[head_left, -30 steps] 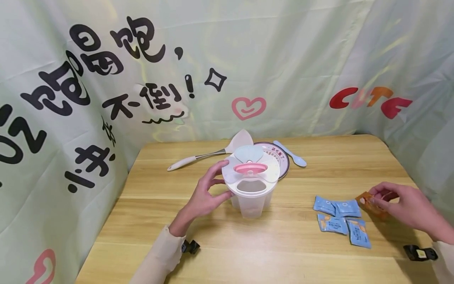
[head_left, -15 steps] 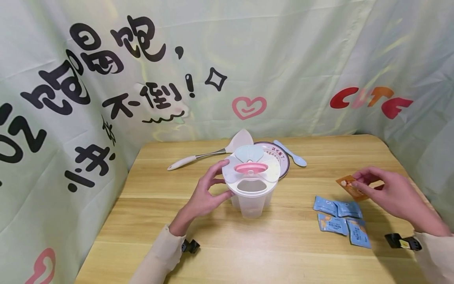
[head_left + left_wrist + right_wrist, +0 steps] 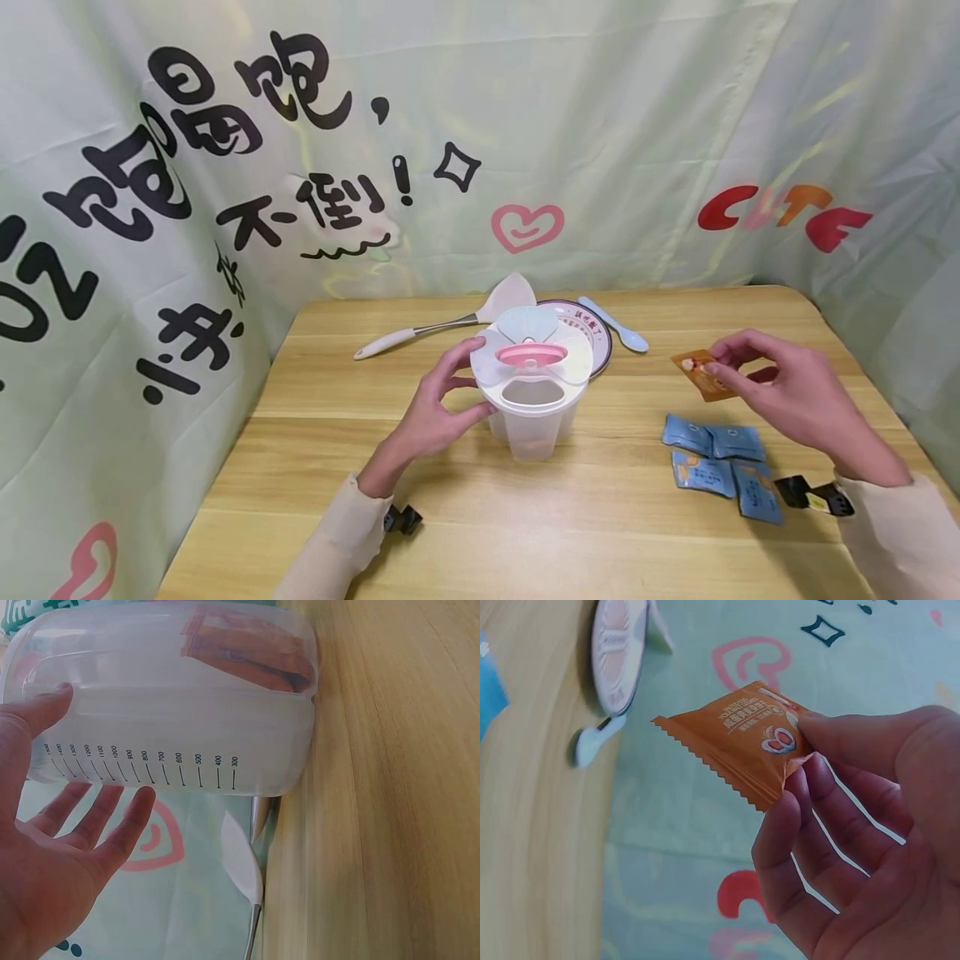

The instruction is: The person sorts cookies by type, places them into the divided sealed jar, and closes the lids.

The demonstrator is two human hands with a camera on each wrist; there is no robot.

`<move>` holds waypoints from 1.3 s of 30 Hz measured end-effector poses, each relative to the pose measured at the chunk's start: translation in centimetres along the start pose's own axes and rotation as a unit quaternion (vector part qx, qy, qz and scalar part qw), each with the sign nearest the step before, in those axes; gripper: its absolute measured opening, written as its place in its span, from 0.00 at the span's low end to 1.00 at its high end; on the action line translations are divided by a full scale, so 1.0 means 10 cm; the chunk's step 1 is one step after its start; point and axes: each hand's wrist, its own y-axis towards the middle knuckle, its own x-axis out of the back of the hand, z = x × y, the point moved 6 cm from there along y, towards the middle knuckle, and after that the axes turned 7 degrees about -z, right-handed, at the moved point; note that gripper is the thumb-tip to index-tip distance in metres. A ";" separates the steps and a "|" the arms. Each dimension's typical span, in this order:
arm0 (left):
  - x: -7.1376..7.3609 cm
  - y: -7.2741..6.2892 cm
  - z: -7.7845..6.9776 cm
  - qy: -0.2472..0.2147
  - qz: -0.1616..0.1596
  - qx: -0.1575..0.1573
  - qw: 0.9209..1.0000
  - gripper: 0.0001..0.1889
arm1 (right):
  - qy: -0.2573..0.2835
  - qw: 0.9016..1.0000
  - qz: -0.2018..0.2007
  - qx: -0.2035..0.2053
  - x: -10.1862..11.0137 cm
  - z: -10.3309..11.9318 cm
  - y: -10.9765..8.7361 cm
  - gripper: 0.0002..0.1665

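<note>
A clear plastic storage container [image 3: 532,433] with a measuring scale stands upright mid-table. Its lid has a pink handle [image 3: 531,356] and an open hole facing the front. My left hand [image 3: 431,412] holds the container's left side, thumb and fingers spread about its wall. Orange packets [image 3: 255,656] show inside one compartment in the left wrist view. My right hand [image 3: 787,387] pinches one orange snack packet [image 3: 731,742] between thumb and fingertips, raised above the table. Several blue packets [image 3: 705,472] lie on the table just below and in front of that hand.
Behind the container are a white spatula [image 3: 510,296], a round patterned plate [image 3: 602,337] and a light-blue spoon [image 3: 632,340]. A printed cloth [image 3: 630,125] hangs along the back and sides of the wooden table [image 3: 525,542].
My right hand has lifted the orange packet from right of the blue packets and carried it left and farther back. The left hand and container have stayed in place.
</note>
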 end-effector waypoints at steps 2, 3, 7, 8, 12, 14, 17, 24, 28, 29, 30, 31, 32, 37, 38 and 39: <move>0.00 0.00 0.00 0.000 0.000 0.003 1.000 0.45 | 0.003 1.000 -0.003 0.001 -0.01 0.05 0.02 0.13; 0.00 0.00 0.00 0.000 0.000 0.005 1.000 0.46 | 0.006 1.000 -0.006 0.002 -0.02 0.08 0.03 0.13; 0.00 0.00 0.00 -0.002 0.000 0.006 1.000 0.46 | 0.018 1.000 -0.021 0.005 -0.04 0.20 0.05 0.15; 0.01 0.00 0.00 -0.002 0.000 0.007 1.000 0.46 | 0.022 0.999 -0.023 0.007 -0.05 0.24 0.05 0.15; 0.01 0.00 -0.01 -0.004 0.000 0.009 1.000 0.45 | 0.038 0.999 -0.026 0.015 -0.09 0.38 0.08 0.15; 0.01 0.00 0.00 -0.004 0.000 0.011 1.000 0.45 | 0.047 0.998 -0.025 0.016 -0.11 0.44 0.09 0.16; 0.00 0.00 0.00 -0.005 0.002 0.012 1.000 0.45 | 0.058 0.998 -0.026 0.022 -0.13 0.52 0.11 0.16; 0.01 0.00 0.00 -0.005 0.005 0.014 1.000 0.45 | 0.092 0.994 -0.033 0.044 -0.13 0.71 0.12 0.18; 0.01 0.01 0.00 -0.005 0.006 0.015 1.000 0.46 | 0.121 0.991 -0.035 0.055 -0.13 0.85 0.12 0.19; 0.01 0.01 0.00 -0.005 0.006 0.014 1.000 0.46 | 0.129 0.989 -0.034 0.058 -0.14 0.89 0.13 0.19; 0.01 0.01 0.00 -0.005 0.006 0.014 1.000 0.46 | 0.136 0.988 -0.033 0.063 -0.14 0.93 0.13 0.19; 0.01 0.01 0.00 -0.004 0.006 0.014 1.000 0.45 | 0.142 0.987 -0.032 0.069 -0.14 0.97 0.13 0.19; 0.01 0.00 0.00 -0.004 0.006 0.014 1.000 0.45 | 0.146 0.986 -0.031 0.077 -0.14 1.01 0.13 0.18; 0.01 0.00 0.00 -0.002 0.004 0.014 1.000 0.45 | 0.171 0.979 -0.033 0.110 -0.15 1.18 0.15 0.18; 0.01 0.00 -0.01 -0.002 0.004 0.014 1.000 0.45 | 0.178 0.977 -0.034 0.116 -0.15 1.21 0.15 0.19; 0.01 0.00 -0.01 -0.002 0.003 0.014 1.000 0.45 | 0.185 0.975 -0.034 0.122 -0.16 1.24 0.16 0.20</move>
